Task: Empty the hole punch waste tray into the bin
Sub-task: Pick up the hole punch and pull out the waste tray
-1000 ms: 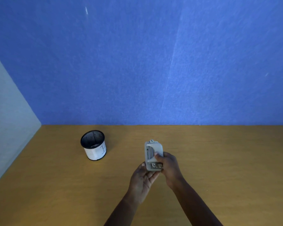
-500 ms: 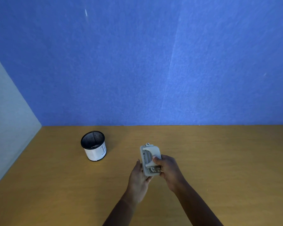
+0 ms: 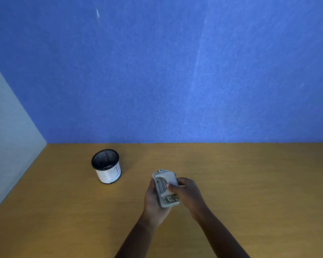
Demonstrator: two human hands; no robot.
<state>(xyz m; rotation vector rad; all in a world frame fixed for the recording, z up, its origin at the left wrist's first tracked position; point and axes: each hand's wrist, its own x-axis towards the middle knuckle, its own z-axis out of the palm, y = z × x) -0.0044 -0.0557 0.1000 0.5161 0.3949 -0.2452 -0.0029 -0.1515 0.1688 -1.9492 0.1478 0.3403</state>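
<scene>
Holding small grey metal hole punch (image 3: 166, 189) above wooden desk (image 3: 250, 174), left hand (image 3: 154, 200) cupped underneath, right hand (image 3: 188, 192) gripping its side; black mesh bin (image 3: 106, 165) well off left.

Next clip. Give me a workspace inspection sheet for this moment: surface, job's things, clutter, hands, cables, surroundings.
Surface: wooden desk, bare apart from the bin.
Job's things: grey hole punch held above the desk in both hands; black mesh bin with a white paper wrap stands upright to its left, apart from it, with small scraps inside.
Clutter: nothing seen.
Hands: left hand cradles the punch from below; right hand grips its right side, thumb on top.
Cables: nothing seen.
Surroundings: blue wall behind, pale panel at left.
</scene>
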